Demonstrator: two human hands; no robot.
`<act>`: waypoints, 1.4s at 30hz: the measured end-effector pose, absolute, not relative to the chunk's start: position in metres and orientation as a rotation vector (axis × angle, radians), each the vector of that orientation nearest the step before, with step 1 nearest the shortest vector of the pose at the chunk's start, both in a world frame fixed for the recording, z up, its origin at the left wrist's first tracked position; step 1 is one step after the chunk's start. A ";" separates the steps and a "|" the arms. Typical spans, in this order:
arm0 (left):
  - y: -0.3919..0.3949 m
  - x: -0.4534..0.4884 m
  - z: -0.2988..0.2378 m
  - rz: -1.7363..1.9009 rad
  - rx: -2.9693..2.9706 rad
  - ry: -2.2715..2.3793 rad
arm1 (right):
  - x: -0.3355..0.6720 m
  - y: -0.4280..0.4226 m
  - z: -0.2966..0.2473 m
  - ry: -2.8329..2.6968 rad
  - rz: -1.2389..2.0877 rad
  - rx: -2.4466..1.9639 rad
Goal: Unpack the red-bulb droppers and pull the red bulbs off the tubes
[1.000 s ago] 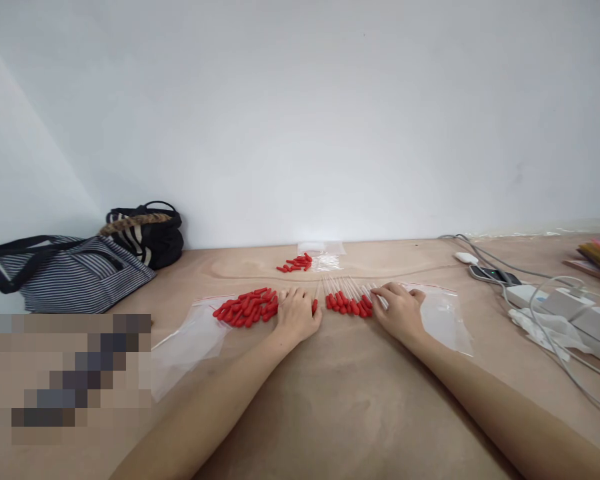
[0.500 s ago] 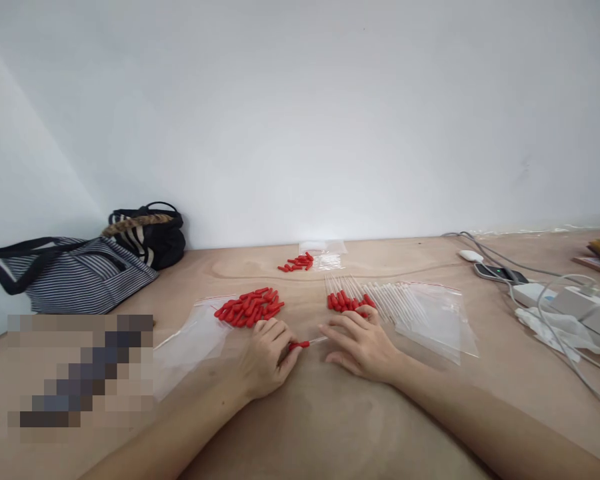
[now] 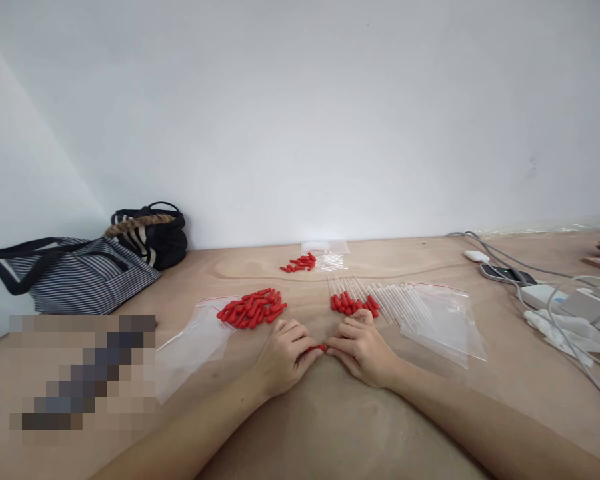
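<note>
My left hand (image 3: 283, 355) and my right hand (image 3: 363, 347) meet fingertip to fingertip low on the wooden table (image 3: 300, 427). Between them sits a small red cap (image 3: 317, 348), pinched by my left fingers; my right fingers are pinched at its other end, on a thin clear tube that is mostly hidden. Beyond my left hand lies a pile of loose red caps (image 3: 253, 309). Beyond my right hand lie several capped tubes (image 3: 353, 303) and a row of clear tubes (image 3: 400, 300) on a clear bag (image 3: 443, 323).
A clear plastic bag (image 3: 193, 343) lies to the left. Further back are several more red caps (image 3: 299, 263) by a small bag (image 3: 327, 250). Two striped bags (image 3: 75, 273) stand at the left wall. Cables, a phone (image 3: 505, 273) and white adapters (image 3: 570, 307) fill the right side.
Both hands drew back from the piles toward me with a cap and a tube. They have since closed together, and the cap and tube are now between the touching fingertips.
</note>
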State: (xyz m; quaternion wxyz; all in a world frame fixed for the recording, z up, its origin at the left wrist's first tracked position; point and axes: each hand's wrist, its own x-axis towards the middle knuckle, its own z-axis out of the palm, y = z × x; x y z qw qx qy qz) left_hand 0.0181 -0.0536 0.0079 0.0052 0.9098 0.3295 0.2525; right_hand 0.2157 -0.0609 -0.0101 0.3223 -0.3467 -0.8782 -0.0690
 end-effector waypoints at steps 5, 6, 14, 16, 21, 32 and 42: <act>-0.055 0.018 0.005 0.784 2.824 1.035 | 0.216 -0.061 -0.010 -2.324 -0.200 -0.873; -0.055 0.017 0.004 0.780 2.822 1.033 | 0.216 -0.061 -0.010 -2.324 -0.196 -0.870; -0.048 -0.001 0.007 1.010 2.752 1.219 | 0.230 -0.060 -0.010 -2.202 -0.159 -0.941; -0.040 -0.009 0.011 1.104 2.711 1.252 | 0.231 -0.060 -0.011 -2.185 -0.156 -0.938; -0.011 -0.031 0.022 1.209 2.581 1.617 | 0.228 -0.058 -0.015 -2.152 -0.194 -0.965; -0.016 -0.024 0.010 1.275 2.818 1.643 | 0.238 -0.047 -0.005 -1.885 -0.235 -1.197; -0.028 0.014 0.001 1.004 2.885 1.336 | 0.309 -0.004 0.000 -1.595 -0.090 -2.022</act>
